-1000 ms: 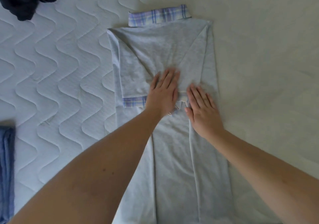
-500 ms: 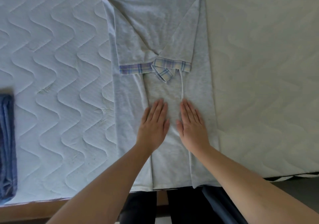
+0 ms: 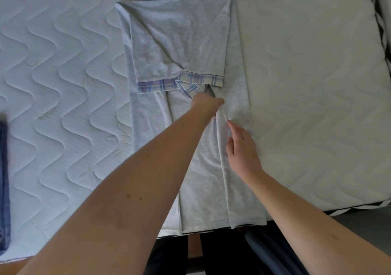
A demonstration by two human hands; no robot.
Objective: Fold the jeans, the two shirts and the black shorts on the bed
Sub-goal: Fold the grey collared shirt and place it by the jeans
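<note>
on the grey shirt (image 3: 184, 42), left hand (image 3: 206, 103) grip pinches fabric, fingers hidden; right hand (image 3: 241, 145) loose.

A grey shirt (image 3: 184, 42) with plaid collar and cuffs lies lengthwise on the quilted bed (image 3: 63, 73), sides and sleeves folded in, while the left hand (image 3: 206, 104) pinches the fabric just below the crossed cuffs and the right hand (image 3: 243, 147) rests flat on it nearby.
</note>
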